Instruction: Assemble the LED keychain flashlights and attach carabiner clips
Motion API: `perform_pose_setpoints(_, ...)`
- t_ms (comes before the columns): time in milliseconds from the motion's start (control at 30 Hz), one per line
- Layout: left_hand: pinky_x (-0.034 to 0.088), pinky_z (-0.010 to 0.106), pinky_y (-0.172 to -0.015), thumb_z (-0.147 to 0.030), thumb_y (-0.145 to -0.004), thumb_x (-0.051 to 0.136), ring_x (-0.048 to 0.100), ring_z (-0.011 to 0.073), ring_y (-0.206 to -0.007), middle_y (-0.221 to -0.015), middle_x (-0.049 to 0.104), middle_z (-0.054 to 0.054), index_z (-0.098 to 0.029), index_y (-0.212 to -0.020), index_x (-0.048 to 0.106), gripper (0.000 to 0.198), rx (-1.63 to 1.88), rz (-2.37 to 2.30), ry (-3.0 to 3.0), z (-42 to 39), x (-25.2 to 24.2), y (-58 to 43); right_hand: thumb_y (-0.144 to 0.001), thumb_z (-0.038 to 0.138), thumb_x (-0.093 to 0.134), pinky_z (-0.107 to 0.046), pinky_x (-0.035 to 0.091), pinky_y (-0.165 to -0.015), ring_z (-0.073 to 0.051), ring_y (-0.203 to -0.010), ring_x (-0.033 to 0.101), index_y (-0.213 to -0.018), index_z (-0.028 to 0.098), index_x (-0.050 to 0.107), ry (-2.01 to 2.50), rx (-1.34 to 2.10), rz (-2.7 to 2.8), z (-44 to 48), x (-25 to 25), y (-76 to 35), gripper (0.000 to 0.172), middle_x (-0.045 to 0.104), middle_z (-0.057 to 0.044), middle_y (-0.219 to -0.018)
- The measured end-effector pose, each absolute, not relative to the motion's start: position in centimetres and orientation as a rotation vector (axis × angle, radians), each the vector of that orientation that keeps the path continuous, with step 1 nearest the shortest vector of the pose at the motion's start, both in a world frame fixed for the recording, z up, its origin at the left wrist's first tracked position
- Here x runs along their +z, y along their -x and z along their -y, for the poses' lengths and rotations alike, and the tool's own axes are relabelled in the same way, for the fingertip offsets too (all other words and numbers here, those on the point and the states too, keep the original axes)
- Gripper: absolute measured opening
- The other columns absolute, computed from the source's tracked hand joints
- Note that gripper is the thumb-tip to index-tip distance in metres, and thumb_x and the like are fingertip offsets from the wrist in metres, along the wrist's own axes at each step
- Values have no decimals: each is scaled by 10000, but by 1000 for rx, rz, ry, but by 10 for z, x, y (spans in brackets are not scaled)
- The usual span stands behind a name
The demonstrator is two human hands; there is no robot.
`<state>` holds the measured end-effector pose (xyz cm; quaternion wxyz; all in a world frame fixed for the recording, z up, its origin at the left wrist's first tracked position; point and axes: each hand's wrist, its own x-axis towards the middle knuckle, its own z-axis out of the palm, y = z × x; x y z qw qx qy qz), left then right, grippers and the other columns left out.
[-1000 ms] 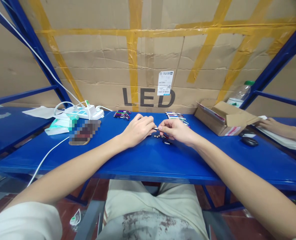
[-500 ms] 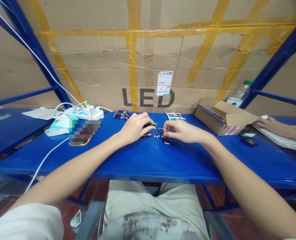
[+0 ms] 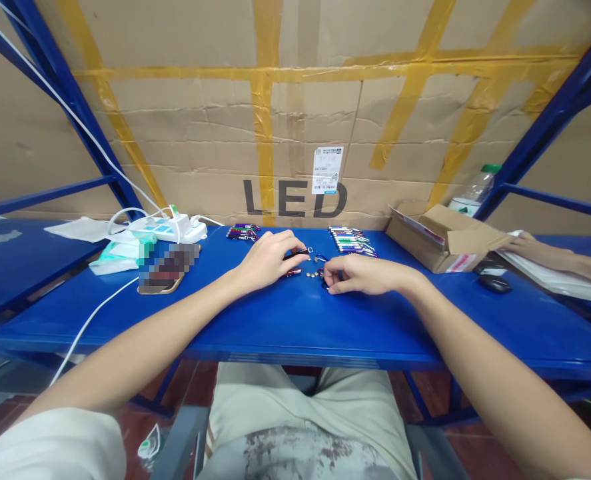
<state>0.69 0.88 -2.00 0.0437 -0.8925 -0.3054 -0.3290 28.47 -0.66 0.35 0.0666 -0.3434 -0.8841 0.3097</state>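
Observation:
My left hand [image 3: 270, 257] is closed around a slim dark tube [image 3: 298, 253] that has a small metal loop at its far end. Beneath those fingers a red metal tube [image 3: 294, 273] lies on the blue table. Several small round silver pieces [image 3: 312, 275] sit between my hands. A blue carabiner clip [image 3: 320, 259] lies just beyond them. My right hand [image 3: 358, 273] reaches down with its fingertips pinched at a dark blue carabiner clip [image 3: 325, 285], mostly hidden by the fingers.
Rows of coloured tubes with clips lie at the back left [image 3: 242, 232] and back right [image 3: 351, 241]. Left are a phone [image 3: 168, 270] and a power strip [image 3: 190, 230]. On the right stand an open carton [image 3: 445, 237], a mouse [image 3: 495, 283] and another person's hand [image 3: 540, 250].
My right hand has come slightly nearer to me, and its fingers now cover the clips that showed beside it. More of the right tube row is visible. My left hand keeps its grip.

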Motion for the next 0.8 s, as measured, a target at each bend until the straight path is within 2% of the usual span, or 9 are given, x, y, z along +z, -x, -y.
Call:
perform_pose_setpoints(267, 418, 347, -836, -442, -1105, 635, 695, 188, -882, -1074, 766, 64, -186, -1118, 762, 286, -1000, 932, 2744, -10, -21, -7, -934, 407, 708, -312, 455, -708, -196, -766, 610, -841, 205, 691, 1017, 951, 2684, 8, 1, -282, 223, 749, -53, -910)
perform_pose_setpoints(433, 432, 353, -851, -437, -1104, 635, 694, 191, -894, -1080, 766, 63, -189, -1129, 762, 280, -1008, 934, 2744, -9, -21, -7, -992, 476, 631, -331, 479, -731, -203, -776, 610, -915, 217, 641, 1044, 921, 2592, 13, 5, -282, 271, 721, -51, -916)
perform_pose_setpoints(633, 485, 320, -790, -436, -1076, 672, 643, 159, -778, -1032, 749, 47, -194, -1107, 766, 262, -1165, 944, 2877, -8, -21, -10, -1040, 409, 587, -350, 558, -792, -220, -809, 751, -943, 243, 530, 1083, 1028, 2337, 15, 7, -279, 201, 706, -26, -891)
perform_pose_setpoints(800, 500, 303, -752, -442, -1058, 689, 596, 142, -711, -971, 731, 35, -191, -1073, 772, 265, -1231, 971, 2938, -6, -22, -12, -1057, 382, 593, -358, 587, -746, -206, -723, 763, -944, 248, 511, 1093, 1039, 2160, 13, 5, -277, 194, 718, -20, -875)
